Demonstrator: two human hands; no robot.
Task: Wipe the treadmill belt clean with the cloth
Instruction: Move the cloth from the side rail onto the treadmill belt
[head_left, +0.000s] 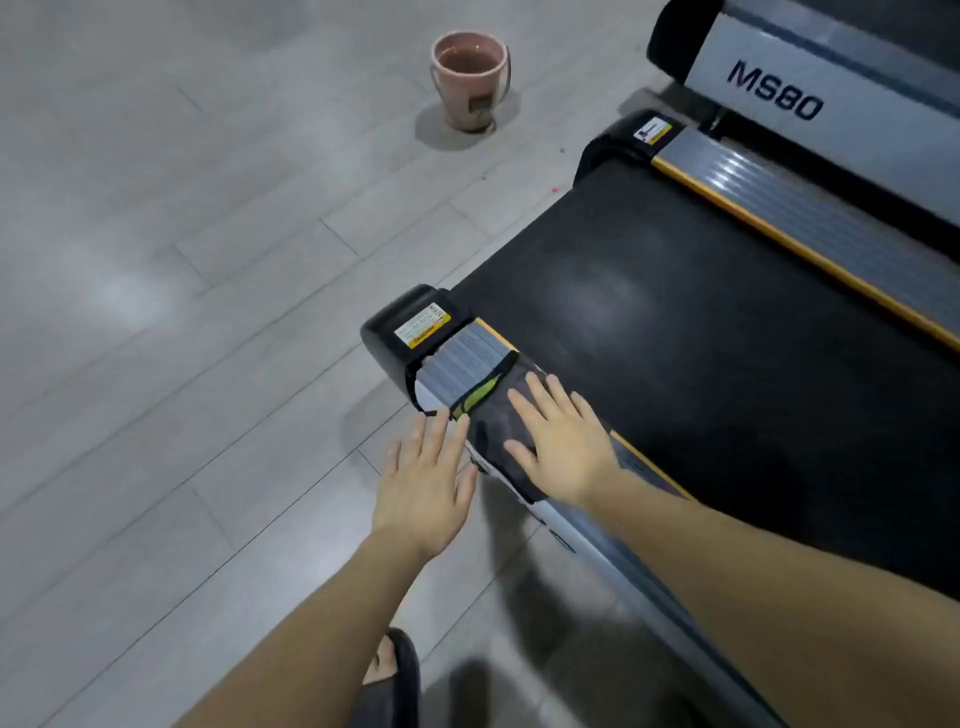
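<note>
Single head-worn wide-angle view, looking forward and steeply down from close above; treadmill belt (701, 332) runs diagonally through the right of the frame, floor (182, 312) fills the left, forearms enter from below.

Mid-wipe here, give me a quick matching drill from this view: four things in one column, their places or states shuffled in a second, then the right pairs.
Things:
1. cloth
2. pink bucket
3. left hand
4. treadmill belt

Places or states:
A. on the floor, away from the treadmill, liquid inside
B. fingers straight, at the cloth's outer edge
C. draped over the near side rail, under the flat right hand
D. black, between the two yellow-edged rails

Pairs: 1-C, 2-A, 3-B, 4-D
</note>
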